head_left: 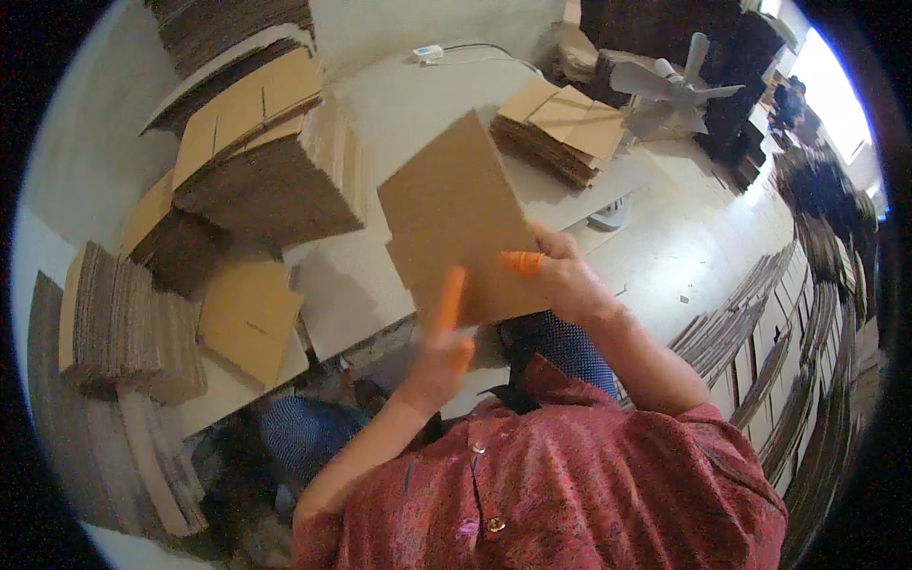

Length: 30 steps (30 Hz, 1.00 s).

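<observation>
My right hand (567,276) is closed on the right edge of a flat brown cardboard piece (454,195), its orange-covered thumb lying on the upper face. The cardboard is tilted above the front edge of the white table, and a small step shows in its left edge. At its lower part is my left hand (440,347), a little blurred, with one orange-covered finger stretched out over the cardboard and the thumb apart. Whether that finger touches the surface I cannot tell. Behind the cardboard, the right hand's other fingers are hidden.
Tall stacks of cardboard (275,176) stand on the left of the white table (361,95), with another stack (123,313) nearer me. A lower pile (560,128) lies at the back right beside a white fan (670,90). Many cardboard bundles (760,332) line the right side.
</observation>
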Each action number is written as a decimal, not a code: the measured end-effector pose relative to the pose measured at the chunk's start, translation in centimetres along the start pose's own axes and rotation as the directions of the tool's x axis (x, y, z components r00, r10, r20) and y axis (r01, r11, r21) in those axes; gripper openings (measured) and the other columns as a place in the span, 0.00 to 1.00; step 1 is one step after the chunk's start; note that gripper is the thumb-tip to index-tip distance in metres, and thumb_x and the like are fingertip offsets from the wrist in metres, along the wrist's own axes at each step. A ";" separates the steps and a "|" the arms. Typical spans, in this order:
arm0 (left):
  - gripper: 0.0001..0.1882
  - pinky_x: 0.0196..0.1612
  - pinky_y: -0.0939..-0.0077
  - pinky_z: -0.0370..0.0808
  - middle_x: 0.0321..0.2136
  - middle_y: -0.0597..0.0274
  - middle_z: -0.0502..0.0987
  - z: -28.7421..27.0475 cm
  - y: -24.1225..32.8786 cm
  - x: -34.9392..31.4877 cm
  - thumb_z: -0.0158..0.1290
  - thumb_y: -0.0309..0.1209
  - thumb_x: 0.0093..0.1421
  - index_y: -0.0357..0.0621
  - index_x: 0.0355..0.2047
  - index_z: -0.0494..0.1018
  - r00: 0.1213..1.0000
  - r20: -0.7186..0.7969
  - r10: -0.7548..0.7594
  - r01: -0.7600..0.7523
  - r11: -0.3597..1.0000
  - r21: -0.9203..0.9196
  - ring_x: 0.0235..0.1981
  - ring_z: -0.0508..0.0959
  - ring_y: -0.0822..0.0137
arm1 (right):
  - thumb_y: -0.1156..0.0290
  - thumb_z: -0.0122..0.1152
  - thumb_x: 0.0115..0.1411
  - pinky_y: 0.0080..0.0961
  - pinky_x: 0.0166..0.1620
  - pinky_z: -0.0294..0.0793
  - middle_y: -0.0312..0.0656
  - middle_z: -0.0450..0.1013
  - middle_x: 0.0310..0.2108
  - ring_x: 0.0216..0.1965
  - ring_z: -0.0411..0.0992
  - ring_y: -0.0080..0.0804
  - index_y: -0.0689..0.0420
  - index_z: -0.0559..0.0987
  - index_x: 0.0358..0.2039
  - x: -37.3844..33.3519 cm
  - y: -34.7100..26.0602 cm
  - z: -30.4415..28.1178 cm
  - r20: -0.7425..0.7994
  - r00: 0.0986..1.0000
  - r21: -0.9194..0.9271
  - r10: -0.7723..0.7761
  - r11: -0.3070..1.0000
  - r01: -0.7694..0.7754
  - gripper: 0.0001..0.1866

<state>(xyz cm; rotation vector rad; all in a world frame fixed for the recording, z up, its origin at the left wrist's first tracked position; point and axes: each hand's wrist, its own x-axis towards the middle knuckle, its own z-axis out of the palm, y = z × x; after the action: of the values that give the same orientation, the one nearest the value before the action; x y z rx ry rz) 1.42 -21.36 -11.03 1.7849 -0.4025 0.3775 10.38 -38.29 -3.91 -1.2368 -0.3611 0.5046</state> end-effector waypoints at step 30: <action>0.20 0.54 0.67 0.62 0.47 0.45 0.69 -22.7 -2.2 -8.7 0.49 0.31 0.59 0.33 0.50 0.66 0.692 -0.722 -0.014 0.592 0.582 0.557 0.50 0.68 0.54 | 0.68 0.56 0.57 0.31 0.48 0.68 0.54 0.70 0.45 0.46 0.70 0.41 0.63 0.72 0.46 15.4 4.5 -4.8 0.138 0.943 -0.940 -0.303 0.259 0.221 0.18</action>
<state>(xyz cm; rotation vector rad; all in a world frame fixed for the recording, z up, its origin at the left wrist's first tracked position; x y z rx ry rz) -6.29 1.83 -11.37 2.3171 0.7431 0.9803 25.04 -32.59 -9.78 -2.3223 -0.8815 -0.1593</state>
